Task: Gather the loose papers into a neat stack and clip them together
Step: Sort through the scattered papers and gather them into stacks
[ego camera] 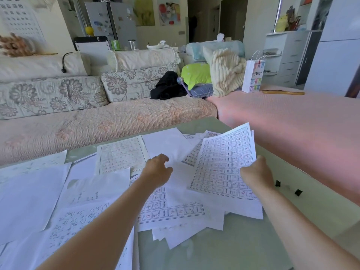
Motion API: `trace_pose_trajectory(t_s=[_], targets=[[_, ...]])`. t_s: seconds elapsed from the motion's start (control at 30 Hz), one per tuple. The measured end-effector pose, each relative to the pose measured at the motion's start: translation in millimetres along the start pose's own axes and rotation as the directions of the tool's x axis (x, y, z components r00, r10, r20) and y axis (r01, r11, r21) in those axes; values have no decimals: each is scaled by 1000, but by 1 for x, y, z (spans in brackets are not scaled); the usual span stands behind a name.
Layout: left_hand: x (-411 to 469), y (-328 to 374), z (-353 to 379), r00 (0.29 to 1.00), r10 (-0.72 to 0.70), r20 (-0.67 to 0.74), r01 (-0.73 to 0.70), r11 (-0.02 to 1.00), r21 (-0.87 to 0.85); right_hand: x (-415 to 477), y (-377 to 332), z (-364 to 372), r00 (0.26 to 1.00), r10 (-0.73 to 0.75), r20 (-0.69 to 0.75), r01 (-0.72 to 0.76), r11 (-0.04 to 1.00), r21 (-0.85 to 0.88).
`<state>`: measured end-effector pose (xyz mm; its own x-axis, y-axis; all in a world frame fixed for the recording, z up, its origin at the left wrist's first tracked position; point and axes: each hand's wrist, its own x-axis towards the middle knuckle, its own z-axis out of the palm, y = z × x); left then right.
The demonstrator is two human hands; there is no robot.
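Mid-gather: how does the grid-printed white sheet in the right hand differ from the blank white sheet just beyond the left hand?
The grid-printed white sheet is covered in small boxed characters; the blank white sheet shows no print. The grid-printed sheet is lifted and tilted, gripped at its edge by the right hand; the blank one lies flat among the papers on the pale green glass table. Both are white paper.

The left hand [157, 170] and right hand [257, 174] are both bare.

Papers [93, 191] spread on table [243, 250], clips [298, 192] near R edge, sofa [78, 123] behind.
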<state>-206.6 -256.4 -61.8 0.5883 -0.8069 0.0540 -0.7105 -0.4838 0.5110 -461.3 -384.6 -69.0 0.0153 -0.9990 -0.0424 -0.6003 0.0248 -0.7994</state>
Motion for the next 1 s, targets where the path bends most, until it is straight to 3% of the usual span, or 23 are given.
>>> trace_pose_trajectory(t_s=[0.13, 0.33, 0.43, 0.67, 0.83, 0.9, 1.0], targets=[[34, 8, 19, 996, -51, 77, 37, 983, 180, 13, 3, 9, 998, -51, -30, 49, 997, -61], [73, 47, 46, 988, 54, 145, -94, 956, 279, 33, 7, 24, 993, -84, -88, 69, 984, -162], [84, 68, 55, 987, -9, 163, -49, 936, 348, 39, 8, 30, 993, -78, -88, 61, 982, -180], [95, 81, 52, 957, -130, 260, 107, 989, 99, 47, 10, 35, 992, -70, -104, 50, 982, -184], [68, 76, 49, 973, -94, 212, 61, 986, 158, 35, 4, 37, 996, -71, -55, 53, 957, -286], [59, 73, 50, 973, -81, 215, 86, 996, -13, 29, 0, 38, 996, -84, 0, 78, 931, -358], [58, 70, 43, 952, -199, 231, 262, 922, -286, 24, -5, 39, 993, -103, 55, 116, 903, -414]])
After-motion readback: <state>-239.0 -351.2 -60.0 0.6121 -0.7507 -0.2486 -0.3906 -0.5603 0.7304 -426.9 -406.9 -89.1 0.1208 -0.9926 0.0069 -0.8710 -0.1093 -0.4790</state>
